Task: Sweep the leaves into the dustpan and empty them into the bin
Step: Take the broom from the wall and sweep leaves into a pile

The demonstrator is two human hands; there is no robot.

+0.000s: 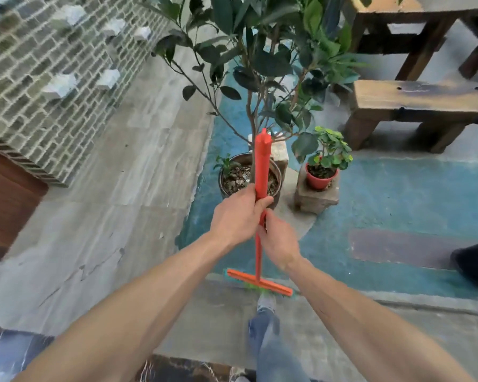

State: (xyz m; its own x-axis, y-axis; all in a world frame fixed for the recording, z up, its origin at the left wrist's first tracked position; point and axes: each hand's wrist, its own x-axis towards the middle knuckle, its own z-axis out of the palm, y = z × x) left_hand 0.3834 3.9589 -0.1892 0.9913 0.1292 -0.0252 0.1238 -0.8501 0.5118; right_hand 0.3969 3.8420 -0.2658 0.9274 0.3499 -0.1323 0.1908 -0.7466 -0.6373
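Broom (pixel 260 172), orange, held upright at centre: left hand (pixel 236 215) grips the handle higher, fingers curled round it; right hand (pixel 279 241) grips just below, fingers likewise closed on it. Broom head (pixel 258 282) rests on the grey pavement (pixel 116 216) beside a shoe (pixel 266 300). Large potted plant (pixel 249 177) stands beyond; small red pot (pixel 321 179) to its right.

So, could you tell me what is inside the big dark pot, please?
The big dark pot holds brown soil with dry debris, the tree's trunk and a small seedling. The broom handle and left hand cover part.
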